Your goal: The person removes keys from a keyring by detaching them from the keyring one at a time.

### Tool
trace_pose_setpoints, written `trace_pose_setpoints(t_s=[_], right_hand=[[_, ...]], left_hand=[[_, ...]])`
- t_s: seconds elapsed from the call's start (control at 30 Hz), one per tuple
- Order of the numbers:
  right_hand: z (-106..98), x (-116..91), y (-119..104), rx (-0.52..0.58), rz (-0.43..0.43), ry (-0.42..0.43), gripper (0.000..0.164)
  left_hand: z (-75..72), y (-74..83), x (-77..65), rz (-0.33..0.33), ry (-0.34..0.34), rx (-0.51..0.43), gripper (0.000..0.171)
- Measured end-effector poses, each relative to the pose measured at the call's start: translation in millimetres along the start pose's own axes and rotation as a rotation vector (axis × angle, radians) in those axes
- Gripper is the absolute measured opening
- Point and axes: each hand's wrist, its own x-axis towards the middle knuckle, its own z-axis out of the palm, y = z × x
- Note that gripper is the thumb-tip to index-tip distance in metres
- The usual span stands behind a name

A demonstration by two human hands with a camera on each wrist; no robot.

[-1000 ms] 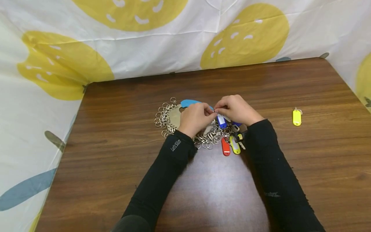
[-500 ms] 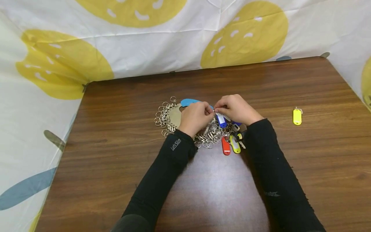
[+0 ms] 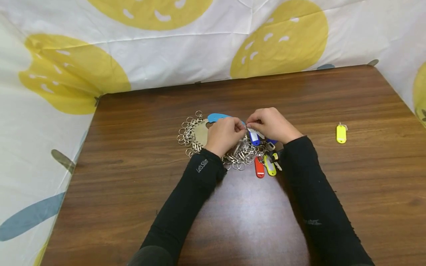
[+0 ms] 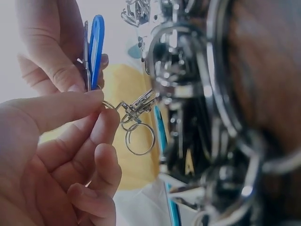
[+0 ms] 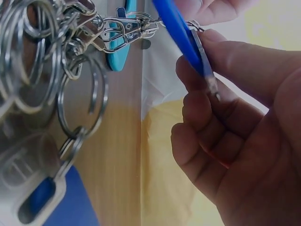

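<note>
My left hand (image 3: 224, 135) pinches a small split key ring (image 4: 108, 105) between thumb and forefinger. This ring joins a metal clip (image 4: 134, 109) on the key holder, a round metal plate (image 3: 200, 133) with a blue handle (image 3: 217, 117) and many clips around its edge. My right hand (image 3: 273, 123) pinches at the same ring from the other side, its fingertips close to the left ones. A blue key tag (image 4: 97, 49) and a key (image 5: 204, 61) hang at the ring, between the two hands. The left hand covers part of the plate.
A red tag (image 3: 259, 168), a yellow tag (image 3: 270, 165) and keys lie by the holder's near right edge. Another yellow tag (image 3: 341, 133) lies apart at the right of the wooden table (image 3: 133, 177). A patterned curtain (image 3: 186, 55) stands behind.
Both hands stay at nearly the same place, with only small fingertip shifts at the ring. The holder and the loose tags have not visibly moved.
</note>
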Motion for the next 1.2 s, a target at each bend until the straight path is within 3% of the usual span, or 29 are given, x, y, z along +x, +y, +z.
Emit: trace_pose_setpoints(t_s=[0.27, 0.53, 0.77, 1.2], right_hand=[[-0.6, -0.6, -1.7, 0.014, -0.009, -0.009, 0.015], [-0.2, -0.2, -1.7, 0.007, -0.023, -0.011, 0.014], [-0.7, -0.4, 0.0, -0.001, -0.016, -0.015, 0.014], [-1.4, -1.7, 0.2, -0.013, -0.025, -0.007, 0.014]], left_hand=[[0.0, -1.2, -0.9, -0.007, 0.026, -0.056, 0.022], [-1.7, 1.0, -0.2, -0.016, 0.019, -0.008, 0.015], [-3.1, 3.2, -1.5, 0.023, 0.012, 0.034, 0.009], [0.3, 2.2, -1.0, 0.025, 0.019, 0.022, 0.017]])
